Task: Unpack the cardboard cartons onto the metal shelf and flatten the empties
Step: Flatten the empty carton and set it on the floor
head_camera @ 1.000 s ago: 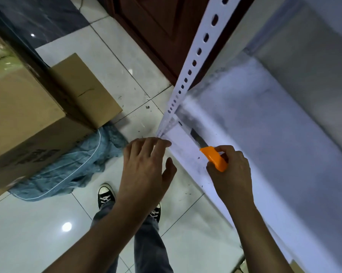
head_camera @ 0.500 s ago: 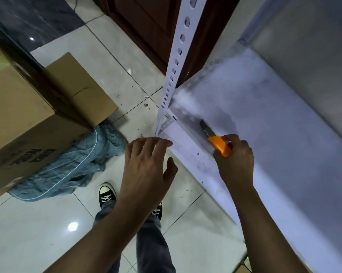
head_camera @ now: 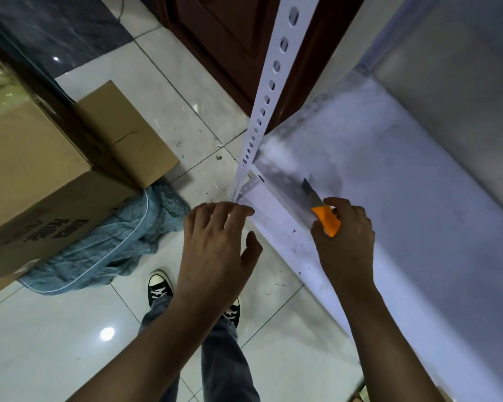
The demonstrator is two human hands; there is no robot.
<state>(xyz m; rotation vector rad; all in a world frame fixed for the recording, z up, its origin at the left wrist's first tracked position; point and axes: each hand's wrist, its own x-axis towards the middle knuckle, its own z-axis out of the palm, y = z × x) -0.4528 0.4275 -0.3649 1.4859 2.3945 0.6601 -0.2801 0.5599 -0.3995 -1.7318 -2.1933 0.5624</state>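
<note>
Where the two forearms reach in from below, the left hand (head_camera: pixel 215 245) is held with its fingers loosely spread and gripping no object, the fingertips just beside the front lip of the metal shelf (head_camera: pixel 389 184); contact cannot be judged. The right hand (head_camera: pixel 345 242) is curled round an orange utility knife (head_camera: pixel 325 217), whose extended blade is pointed over the shelf's smudged, dusty board; whether the tip touches cannot be told. The shelf is cut off at the right edge of the frame. At its corner a white perforated upright (head_camera: pixel 270 91) is fixed, and part of the floor behind is blocked by it. Below, black-and-white sneakers (head_camera: pixel 159 287) are seen on the pale tiled floor (head_camera: pixel 41 343), one mostly hidden by the left forearm. Farther left a blue-grey cloth (head_camera: pixel 99 242) is crumpled on the tiles, partly hidden behind the cardboard carton (head_camera: pixel 35 175), which stands on the floor well apart from the shelf. One flap is folded outward, the contents are hidden, the printing is blurred, and the left side is cut off. Beyond, a dark wooden door (head_camera: pixel 230 39) is seen
</note>
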